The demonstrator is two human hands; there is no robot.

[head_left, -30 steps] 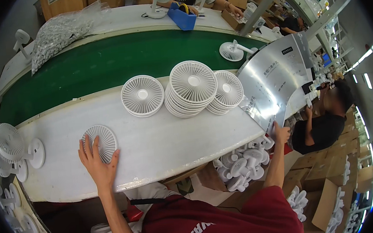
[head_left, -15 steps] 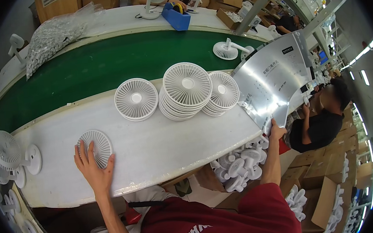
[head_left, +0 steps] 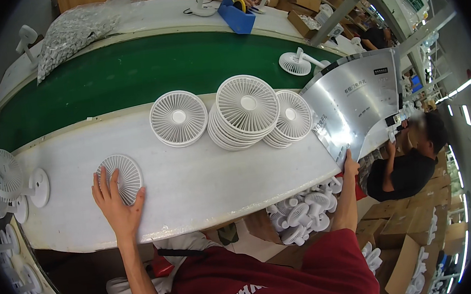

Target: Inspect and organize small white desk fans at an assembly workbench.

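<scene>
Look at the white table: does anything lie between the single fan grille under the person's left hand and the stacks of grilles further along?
Nothing visible does. The left hand rests on the single fan grille; bare white table lies between it and the stacks of grilles.

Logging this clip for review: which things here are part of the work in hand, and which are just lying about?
In hand:
left hand flat on a white fan grille
right hand gripping the silver sheet

Lying about:
single grille
two grille stacks
green belt
assembled fans
bag of small parts
blue box
</scene>
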